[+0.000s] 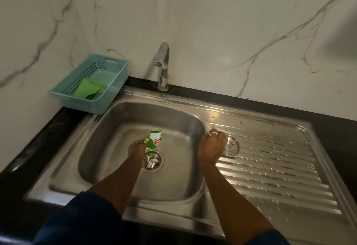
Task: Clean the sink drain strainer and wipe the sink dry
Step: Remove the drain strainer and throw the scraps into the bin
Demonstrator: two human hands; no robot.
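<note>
Wrapper (153,140), long axis toward tap (163,67), in left fingers' (140,142) pinch; strainer (231,146) flat at right fingers (214,134) (grip unclear).

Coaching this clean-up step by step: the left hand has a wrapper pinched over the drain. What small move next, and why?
Probably lift the green wrapper out of the sink with the left hand, then return: crumpled scraps sit in the drain, while the strainer lies on the drainboard by the right hand.

Two hands (136,151) (211,146), one sink (135,121), one tap (163,67), one strainer (231,148), one wrapper (153,139), one basket (87,105), one cloth (88,89)
</note>
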